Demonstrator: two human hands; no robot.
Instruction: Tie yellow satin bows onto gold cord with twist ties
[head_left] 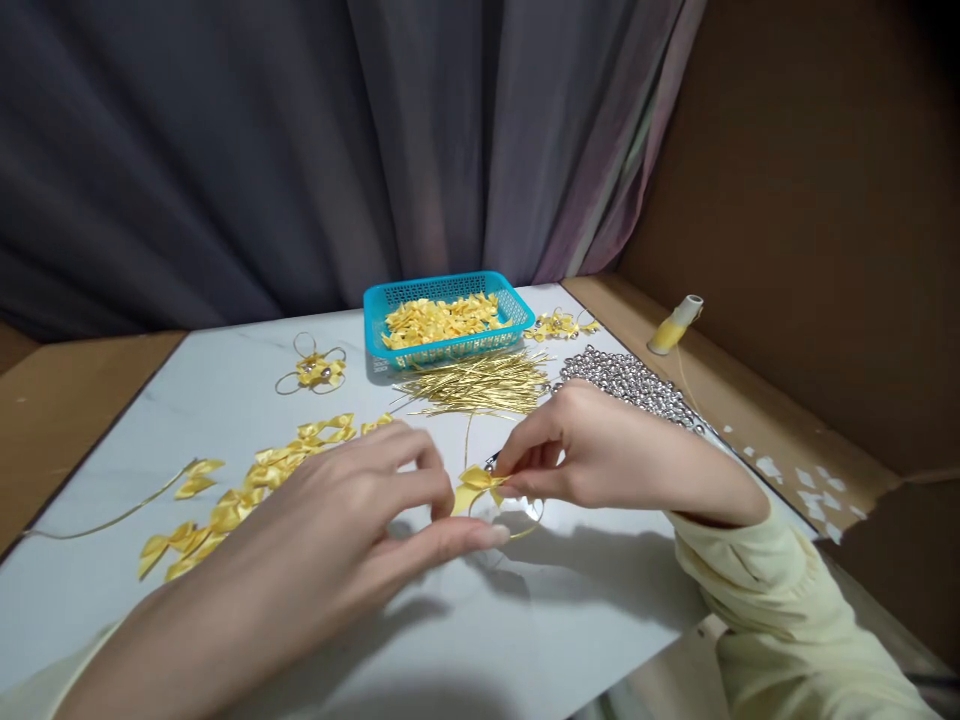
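Just right of the table's middle, my right hand [570, 450] pinches a yellow satin ribbon bow [478, 480] between thumb and fingers. A thin gold wire loop [529, 532] hangs below the bow, and a wire end rises behind it. Something small and dark shows by the right fingertips. My left hand [390, 500] is beside the bow, thumb stretched out and fingers curled but apart from it. Whether a left fingertip touches the ribbon is hard to tell. Partly behind the left hand lies a row of loose yellow bows [255, 475].
A blue basket [375, 315] of yellow bows stands at the back. Before it lie gold wire pieces [480, 385] and silver beads [622, 380]. Wired bow clusters [319, 372] flank the basket. A yellow thread spool [673, 328] and white scraps [810, 480] are at right.
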